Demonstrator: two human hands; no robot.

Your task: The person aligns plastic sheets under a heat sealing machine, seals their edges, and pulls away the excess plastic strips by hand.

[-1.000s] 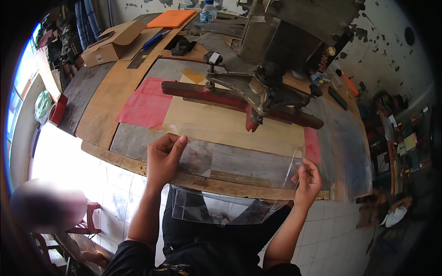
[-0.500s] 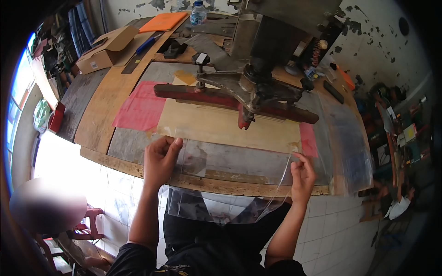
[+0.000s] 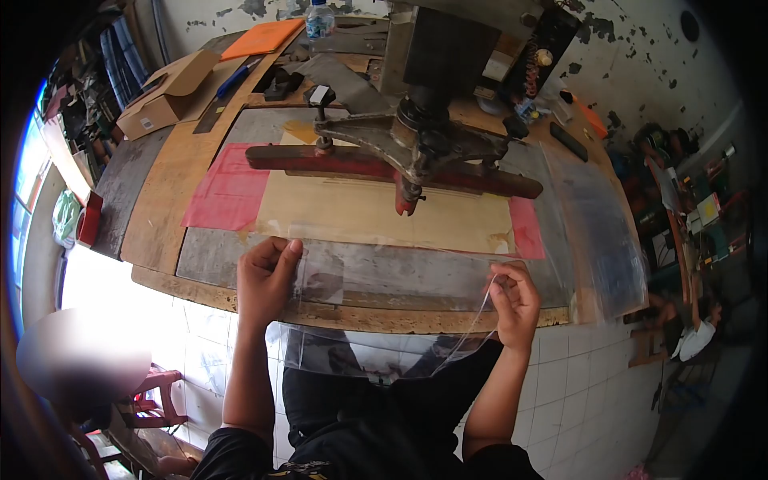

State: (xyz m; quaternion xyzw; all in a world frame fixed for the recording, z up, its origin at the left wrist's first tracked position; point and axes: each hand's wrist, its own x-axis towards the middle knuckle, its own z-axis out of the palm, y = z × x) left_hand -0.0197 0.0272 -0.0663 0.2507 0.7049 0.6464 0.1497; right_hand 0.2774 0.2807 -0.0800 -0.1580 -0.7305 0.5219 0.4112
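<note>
left hand (image 3: pixel 268 280) is pinching clear, limp plastic sheet (image 3: pixel 384 356) by left side; right hand (image 3: pixel 516 304) is now closing its fingers, looser second ago, onto right edge; sheet seemingly being held both sides, draping over brown wooden worktop's (image 3: pixel 156 208) front edge.

A cardboard box (image 3: pixel 164 96) (a small white label (image 3: pixel 146 123) on its side) sits beside a blue tool (image 3: pixel 232 82). Behind them lies an orange folder (image 3: pixel 262 38), a water bottle (image 3: pixel 319 24) just beside it. A red stool (image 3: pixel 166 398) stands on the tiled floor (image 3: pixel 560 384).
</note>
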